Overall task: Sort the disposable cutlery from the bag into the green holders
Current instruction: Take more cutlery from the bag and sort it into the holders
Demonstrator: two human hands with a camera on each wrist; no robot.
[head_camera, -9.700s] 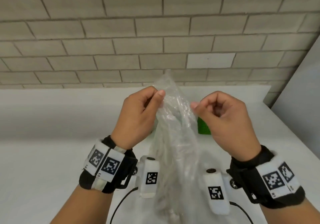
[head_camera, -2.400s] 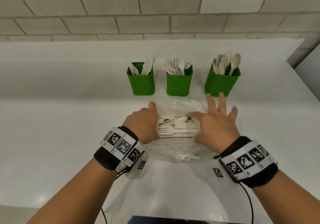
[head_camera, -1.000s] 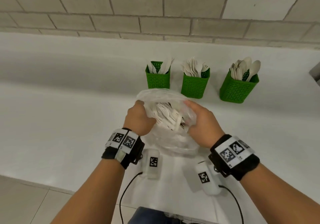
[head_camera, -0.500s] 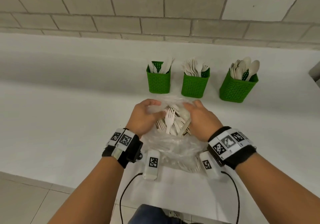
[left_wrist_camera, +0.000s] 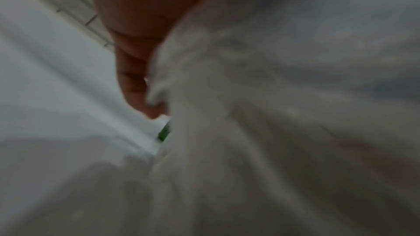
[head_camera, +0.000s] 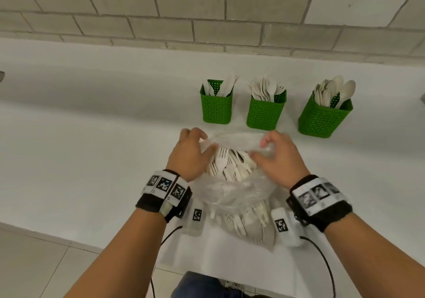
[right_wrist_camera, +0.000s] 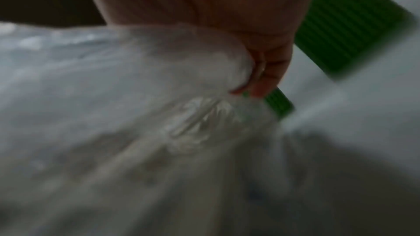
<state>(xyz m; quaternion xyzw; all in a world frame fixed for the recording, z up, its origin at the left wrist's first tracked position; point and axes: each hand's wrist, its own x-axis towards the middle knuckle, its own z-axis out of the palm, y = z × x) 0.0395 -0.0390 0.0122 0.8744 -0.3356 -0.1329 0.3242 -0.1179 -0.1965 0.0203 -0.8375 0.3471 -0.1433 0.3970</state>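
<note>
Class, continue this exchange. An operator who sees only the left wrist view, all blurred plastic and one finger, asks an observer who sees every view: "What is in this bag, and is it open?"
Observer: The bag is open at the top, and forks show in its mouth.
Operator: Is the other hand on it too?
Observer: Yes. The right hand grips the right side of the mouth and the left hand grips the left side.
Operator: Where are the holders?
Observer: Three stand in a row behind the bag: left holder, middle holder, and right holder, which has spoons in it.
</note>
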